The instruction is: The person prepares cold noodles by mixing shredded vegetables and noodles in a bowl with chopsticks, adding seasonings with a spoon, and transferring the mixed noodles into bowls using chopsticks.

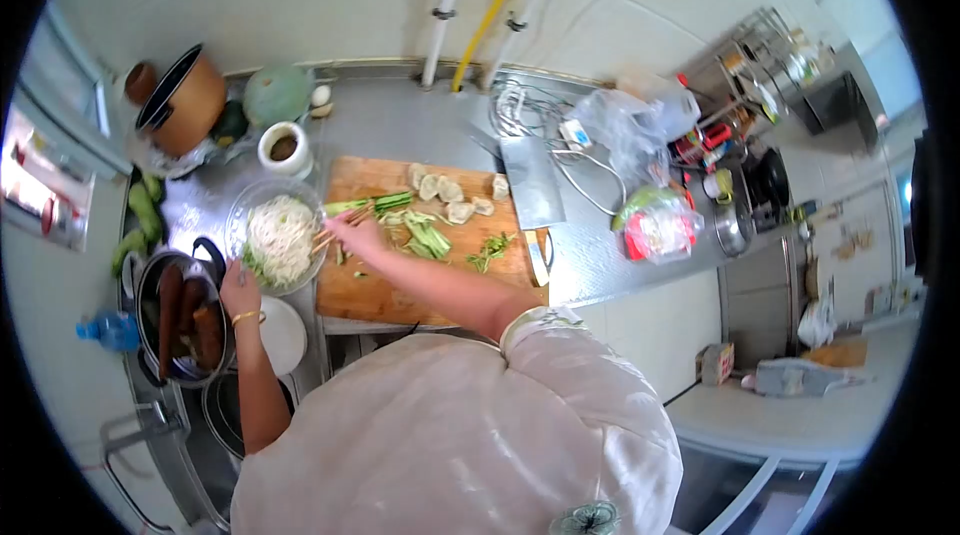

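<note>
A clear bowl (pixel 238 219) holds white noodles (pixel 280 239) with some green pieces at their lower left. My right hand (pixel 354 233) is closed around wooden chopsticks (pixel 322 241), at the bowl's right edge. At the bowl's lower left rim is my left hand (pixel 238 287); its fingers are bent, and what they hold, if anything, is too small to name. Right of the bowl lies a wooden cutting board (pixel 400 287), bearing cut green stalks (pixel 428 237), leafy greens (pixel 490 251) and pale dumpling-like pieces (pixel 430 187).
A cleaver (pixel 533 185) and a knife (pixel 538 259) lie at the board's right. Left stands a pot (pixel 150 313) of long brown items. Behind are a white jar (pixel 288 163), a copper-coloured pot (pixel 196 105) and a green melon (pixel 278 97). Cables (pixel 590 185) and plastic bags (pixel 625 125) lie right.
</note>
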Available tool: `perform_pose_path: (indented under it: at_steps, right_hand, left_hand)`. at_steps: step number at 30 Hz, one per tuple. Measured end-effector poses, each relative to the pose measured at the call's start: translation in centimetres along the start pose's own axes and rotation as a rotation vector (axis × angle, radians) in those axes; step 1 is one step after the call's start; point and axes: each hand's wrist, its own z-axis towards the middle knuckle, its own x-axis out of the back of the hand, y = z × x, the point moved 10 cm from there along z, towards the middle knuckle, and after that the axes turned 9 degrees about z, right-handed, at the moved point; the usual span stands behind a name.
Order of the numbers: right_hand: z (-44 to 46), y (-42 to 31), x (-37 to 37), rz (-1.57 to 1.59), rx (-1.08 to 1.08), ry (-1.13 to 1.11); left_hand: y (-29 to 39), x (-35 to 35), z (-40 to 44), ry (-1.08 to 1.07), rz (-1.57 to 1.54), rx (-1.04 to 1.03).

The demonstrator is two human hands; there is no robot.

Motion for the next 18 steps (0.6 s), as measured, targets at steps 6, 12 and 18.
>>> perform_pose_path:
  at_steps: [6,12,18]
  right_hand:
    - [-5.5,3.2,1.1,0.049,-0.33,-0.223]
    - [-10.7,-3.7,11.5,0.195,-0.094,-0.103]
    - [-21.6,-24.8,18.5,0.173,0.933,-0.031]
  left_hand:
    - [1.8,1.6,-0.4,0.074,0.165,-0.098]
    - [8.2,2.4,-3.6,0.18,-0.011,-0.053]
    - [24.6,2.9,-10.5,0.424,0.134,-0.194]
